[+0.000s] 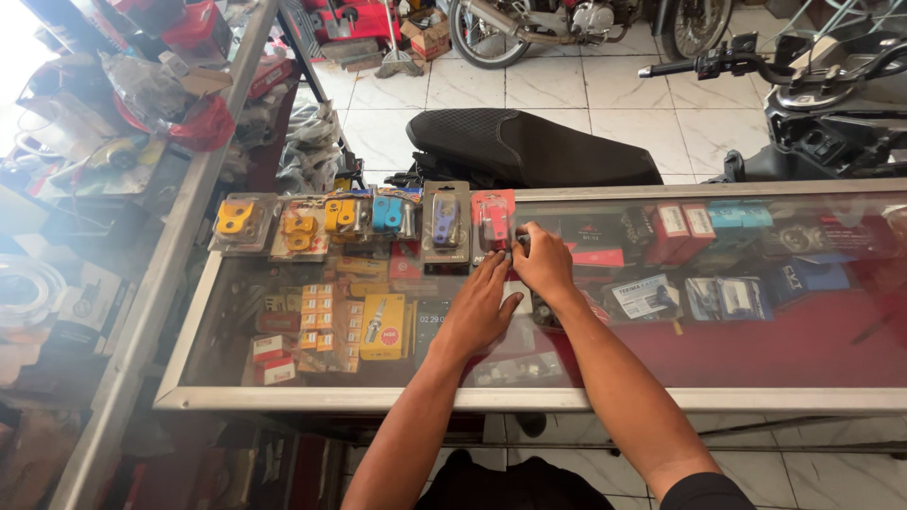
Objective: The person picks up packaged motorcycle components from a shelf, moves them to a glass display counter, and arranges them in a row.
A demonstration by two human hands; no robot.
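Observation:
My left hand (482,307) lies flat, palm down and fingers together, on the glass top of a display counter (756,364). My right hand (540,260) sits just beyond it with its fingers curled around a small dark object that I cannot make out, next to a red blister pack (492,221). Along the counter's far edge runs a row of blister packs: purple (445,223), blue (387,213) and yellow (236,220) parts among them.
Under the glass lie small boxes, a yellow spark-plug box (382,326) and red cartons (678,231). A black motorcycle seat (529,146) stands behind the counter, a scooter's handlebar (756,61) at right. A cluttered second counter (142,142) runs along the left.

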